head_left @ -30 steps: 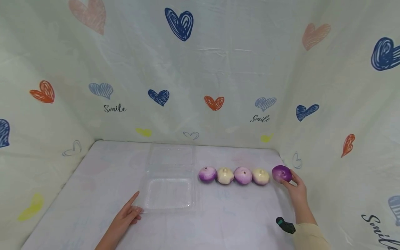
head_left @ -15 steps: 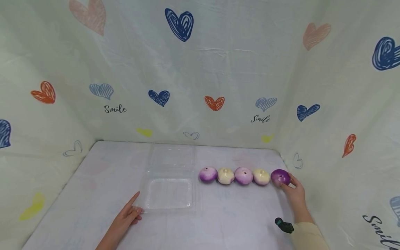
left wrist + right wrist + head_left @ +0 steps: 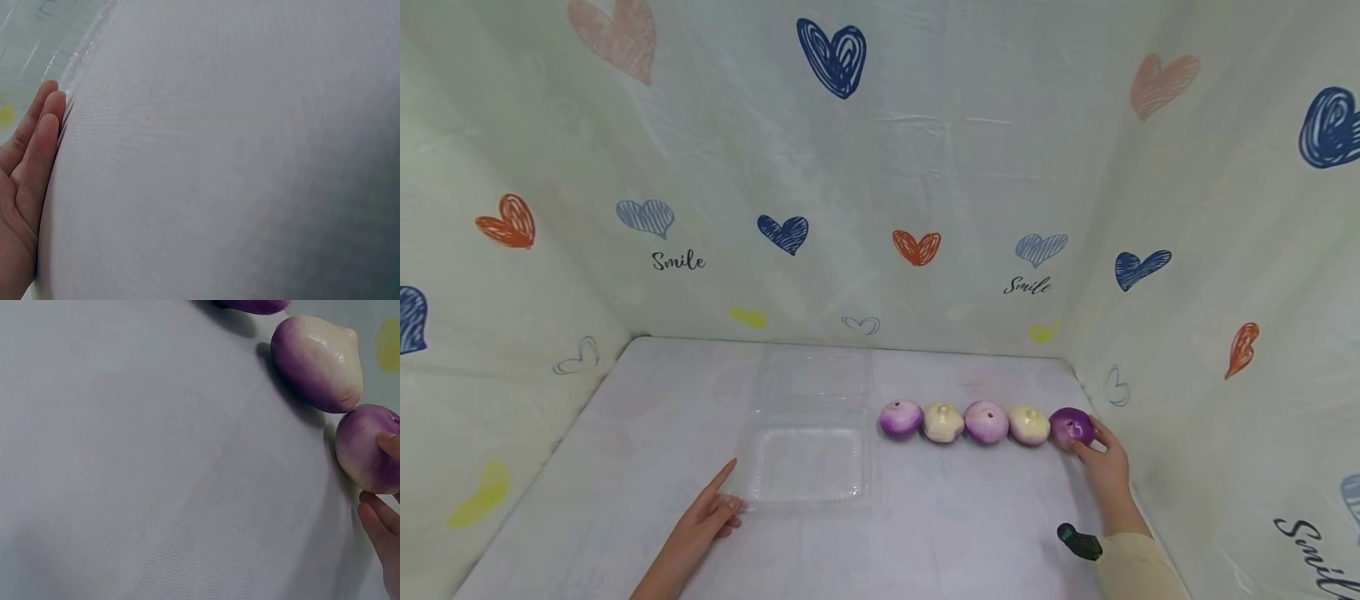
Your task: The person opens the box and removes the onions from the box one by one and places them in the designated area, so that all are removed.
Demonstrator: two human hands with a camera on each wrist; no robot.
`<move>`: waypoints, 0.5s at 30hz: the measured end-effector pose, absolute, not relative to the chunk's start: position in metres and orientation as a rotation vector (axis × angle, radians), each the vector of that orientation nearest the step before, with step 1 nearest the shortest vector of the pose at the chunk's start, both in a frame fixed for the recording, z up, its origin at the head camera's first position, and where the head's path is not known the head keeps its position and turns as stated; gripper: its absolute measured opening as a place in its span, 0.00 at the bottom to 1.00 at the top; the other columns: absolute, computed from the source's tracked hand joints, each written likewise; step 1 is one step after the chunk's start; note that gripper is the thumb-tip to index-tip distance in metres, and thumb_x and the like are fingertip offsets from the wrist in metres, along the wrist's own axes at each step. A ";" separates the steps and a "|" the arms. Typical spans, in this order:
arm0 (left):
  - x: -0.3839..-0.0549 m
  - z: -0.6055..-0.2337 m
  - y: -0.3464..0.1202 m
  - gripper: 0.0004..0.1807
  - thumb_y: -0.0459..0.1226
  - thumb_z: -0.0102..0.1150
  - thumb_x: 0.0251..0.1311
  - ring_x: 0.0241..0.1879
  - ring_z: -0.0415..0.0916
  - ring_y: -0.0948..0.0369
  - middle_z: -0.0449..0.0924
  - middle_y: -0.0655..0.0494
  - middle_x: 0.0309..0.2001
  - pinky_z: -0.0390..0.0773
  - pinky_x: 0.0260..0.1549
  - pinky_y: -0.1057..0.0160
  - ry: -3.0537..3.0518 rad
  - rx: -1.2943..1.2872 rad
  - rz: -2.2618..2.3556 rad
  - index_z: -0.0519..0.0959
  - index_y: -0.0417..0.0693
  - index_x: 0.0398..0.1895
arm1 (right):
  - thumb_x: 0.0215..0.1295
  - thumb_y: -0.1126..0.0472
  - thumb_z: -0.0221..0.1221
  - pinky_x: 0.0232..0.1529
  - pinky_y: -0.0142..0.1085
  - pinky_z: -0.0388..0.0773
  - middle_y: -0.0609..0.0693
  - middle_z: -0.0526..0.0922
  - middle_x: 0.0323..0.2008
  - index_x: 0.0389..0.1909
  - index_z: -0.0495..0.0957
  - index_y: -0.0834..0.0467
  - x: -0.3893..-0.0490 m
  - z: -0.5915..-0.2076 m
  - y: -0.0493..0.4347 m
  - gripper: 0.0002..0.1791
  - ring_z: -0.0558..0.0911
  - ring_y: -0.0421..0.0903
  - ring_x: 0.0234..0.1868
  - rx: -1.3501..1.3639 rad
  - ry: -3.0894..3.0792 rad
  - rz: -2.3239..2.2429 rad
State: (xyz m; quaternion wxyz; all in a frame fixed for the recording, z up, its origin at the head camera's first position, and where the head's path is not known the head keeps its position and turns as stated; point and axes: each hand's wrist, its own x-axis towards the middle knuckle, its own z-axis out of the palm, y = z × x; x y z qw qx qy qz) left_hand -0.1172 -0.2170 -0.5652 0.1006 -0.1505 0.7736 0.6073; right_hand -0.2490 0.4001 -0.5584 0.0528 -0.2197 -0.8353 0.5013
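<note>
A row of purple and cream onions runs across the right half of the table in the head view. At its right end sits a deep purple onion (image 3: 1071, 425), which my right hand (image 3: 1107, 468) grips from the right between thumb and fingers. Beside it, a cream onion (image 3: 1028, 425) appears to touch it; in the right wrist view that neighbour (image 3: 319, 362) is purple below and cream above. My left hand (image 3: 700, 523) rests at the near left corner of a clear plastic box (image 3: 808, 467), index finger stretched forward, and holds nothing. In the left wrist view the left fingers (image 3: 44, 144) lie against the table.
The clear box lies opened flat, its lid (image 3: 814, 372) toward the back wall. Other onions in the row are a purple one (image 3: 900, 419), a cream one (image 3: 942, 422) and a pale purple one (image 3: 987, 422). A patterned cloth wall (image 3: 850, 167) surrounds the table (image 3: 955, 533).
My right hand has moved the purple onion slightly left and down, bringing it against the row's right end. The left hand has stayed where it was.
</note>
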 end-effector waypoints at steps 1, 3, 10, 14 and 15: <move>-0.117 -0.565 -0.217 0.34 0.36 0.51 0.70 0.38 0.76 0.58 0.79 0.50 0.40 0.77 0.35 0.65 2.284 -0.445 1.797 0.53 0.55 0.77 | 0.66 0.64 0.60 0.64 0.59 0.59 0.71 0.54 0.70 0.76 0.52 0.56 -0.249 -0.558 0.400 0.40 0.55 0.69 0.69 -0.669 -2.544 1.521; -0.117 -0.565 -0.217 0.35 0.36 0.51 0.70 0.38 0.76 0.58 0.79 0.50 0.40 0.76 0.35 0.65 2.290 -0.438 1.788 0.52 0.54 0.77 | 0.66 0.64 0.59 0.63 0.59 0.61 0.71 0.54 0.70 0.76 0.52 0.56 -0.248 -0.557 0.398 0.40 0.56 0.69 0.69 -0.674 -2.549 1.521; -0.119 -0.566 -0.217 0.35 0.38 0.51 0.70 0.39 0.76 0.58 0.79 0.51 0.40 0.77 0.35 0.64 2.283 -0.462 1.769 0.52 0.55 0.77 | 0.68 0.64 0.58 0.61 0.57 0.64 0.71 0.52 0.70 0.77 0.50 0.56 -0.245 -0.553 0.393 0.40 0.63 0.68 0.65 -0.668 -2.543 1.546; -0.119 -0.566 -0.218 0.34 0.37 0.51 0.71 0.39 0.76 0.57 0.79 0.50 0.40 0.77 0.34 0.63 2.282 -0.440 1.786 0.52 0.55 0.77 | 0.68 0.64 0.57 0.61 0.57 0.64 0.71 0.53 0.70 0.77 0.49 0.56 -0.244 -0.551 0.391 0.40 0.63 0.69 0.64 -0.644 -2.537 1.566; -0.118 -0.565 -0.218 0.34 0.37 0.51 0.70 0.39 0.76 0.57 0.79 0.50 0.40 0.77 0.34 0.63 2.281 -0.439 1.791 0.53 0.55 0.77 | 0.68 0.65 0.57 0.61 0.57 0.64 0.71 0.53 0.69 0.76 0.49 0.57 -0.244 -0.551 0.391 0.40 0.63 0.69 0.64 -0.639 -2.536 1.569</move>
